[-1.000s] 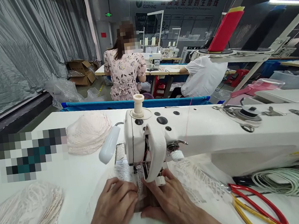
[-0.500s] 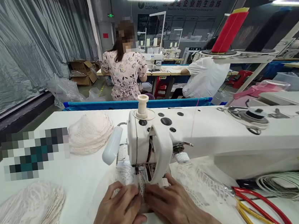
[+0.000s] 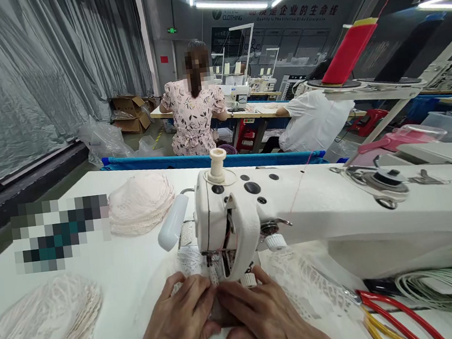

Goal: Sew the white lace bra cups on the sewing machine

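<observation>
White lace fabric (image 3: 191, 260) lies under the presser foot of a white sewing machine (image 3: 214, 209). My left hand (image 3: 180, 310) is left of the needle, its bent fingertips closed on the lace. On the right, my right hand (image 3: 262, 307) grips the fabric just in front of the machine head, with its thumb showing below. Both sets of fingertips nearly meet, and the cloth pinched beneath them is mostly hidden. More of the lace (image 3: 299, 275) spreads out to the right under the machine arm.
Stacked lace pieces (image 3: 43, 326) and a pale stack of cups (image 3: 142, 203) lie on the left. Red-handled scissors (image 3: 400, 307) and a coiled pale green cord (image 3: 447, 288) are on the right. A red thread cone (image 3: 349, 52) stands above. Two people sit beyond.
My fingertips have drawn closer together in front of the needle, and my right thumb shows more. The view has shifted slightly. The co-worker in the floral top has turned their head.
</observation>
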A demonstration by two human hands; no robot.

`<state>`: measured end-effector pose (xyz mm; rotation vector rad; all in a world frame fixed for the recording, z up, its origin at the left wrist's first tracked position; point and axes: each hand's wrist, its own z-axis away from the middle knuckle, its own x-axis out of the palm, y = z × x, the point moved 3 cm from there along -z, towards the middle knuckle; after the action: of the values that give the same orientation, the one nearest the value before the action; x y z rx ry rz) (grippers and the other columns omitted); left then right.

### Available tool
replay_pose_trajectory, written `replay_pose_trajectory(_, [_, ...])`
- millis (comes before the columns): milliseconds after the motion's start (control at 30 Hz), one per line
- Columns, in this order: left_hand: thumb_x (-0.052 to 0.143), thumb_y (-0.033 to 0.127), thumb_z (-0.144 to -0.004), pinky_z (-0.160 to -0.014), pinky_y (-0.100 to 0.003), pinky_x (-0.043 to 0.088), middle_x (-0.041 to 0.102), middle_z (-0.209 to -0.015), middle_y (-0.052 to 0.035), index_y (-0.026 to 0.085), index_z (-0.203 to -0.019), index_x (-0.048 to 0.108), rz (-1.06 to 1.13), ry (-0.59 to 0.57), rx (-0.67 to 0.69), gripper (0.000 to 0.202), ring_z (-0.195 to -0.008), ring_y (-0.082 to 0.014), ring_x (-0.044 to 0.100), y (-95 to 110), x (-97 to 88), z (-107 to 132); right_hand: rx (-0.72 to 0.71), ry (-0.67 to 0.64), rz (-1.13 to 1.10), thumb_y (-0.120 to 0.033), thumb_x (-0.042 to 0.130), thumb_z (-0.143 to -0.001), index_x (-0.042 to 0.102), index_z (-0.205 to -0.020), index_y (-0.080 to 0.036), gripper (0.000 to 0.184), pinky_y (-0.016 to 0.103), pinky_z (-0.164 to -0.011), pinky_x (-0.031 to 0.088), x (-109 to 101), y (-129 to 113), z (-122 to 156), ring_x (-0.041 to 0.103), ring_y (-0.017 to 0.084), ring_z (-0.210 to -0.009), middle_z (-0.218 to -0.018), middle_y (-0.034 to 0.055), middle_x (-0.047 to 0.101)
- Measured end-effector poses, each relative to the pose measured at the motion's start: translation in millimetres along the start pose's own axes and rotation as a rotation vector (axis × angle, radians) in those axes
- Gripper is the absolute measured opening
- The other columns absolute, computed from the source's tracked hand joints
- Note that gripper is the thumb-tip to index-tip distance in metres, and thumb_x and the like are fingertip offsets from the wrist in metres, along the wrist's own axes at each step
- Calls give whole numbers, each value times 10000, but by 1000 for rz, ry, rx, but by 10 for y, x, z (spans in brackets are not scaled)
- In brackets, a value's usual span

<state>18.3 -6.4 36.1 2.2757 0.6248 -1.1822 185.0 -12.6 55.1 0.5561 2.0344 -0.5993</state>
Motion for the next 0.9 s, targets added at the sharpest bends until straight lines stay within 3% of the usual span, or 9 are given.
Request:
replay_pose_trajectory(100, [382,215,-963,-881,-375,368,643,-1034,-47,175,-1191,546,26,-2,-17,283,-922,-200,577,-44,-43,-56,3,27,26,-565,263,-960,599,-1081,-131,562,385,-747,394,31,34,-16,605,202,-689,-877,84,685])
replay_pose_trajectory(300, [348,253,-987,-884,-391,363,659,-1044,-30,208,-1224,526,33,0,-39,301,-886,-201,616,-101,-123,-164,16,25,46,-511,338,-966,560,-1158,-124,486,406,-746,420,64,80,-63,622,238,-747,-825,81,683])
replay_pose_trajectory(567, [334,290,-1008,-943,-422,315,657,-1103,-82,138,-1209,533,-155,-42,62,321,-1004,-214,589,-94,-85,-116,6,3,95,-549,318,-949,521,-1231,-72,590,425,-771,436,90,76,-30,620,234,-736,-824,92,693])
replay_pose_trajectory(767, [285,276,-1021,-903,-387,327,678,-963,-66,101,-1104,584,-169,29,84,356,-923,-190,593,-8,-78,-81,9,-12,136,-523,319,-964,588,-1161,-122,521,406,-765,433,83,49,-7,623,219,-734,-903,113,709])
replay_pose_trajectory(900, [357,241,-1010,-886,-361,330,662,-899,-15,156,-1030,599,-139,18,30,258,-901,-168,584,-70,-70,-97,27,-37,143,-493,302,-981,590,-1158,-114,508,405,-749,425,95,36,-4,623,222,-727,-936,115,711])
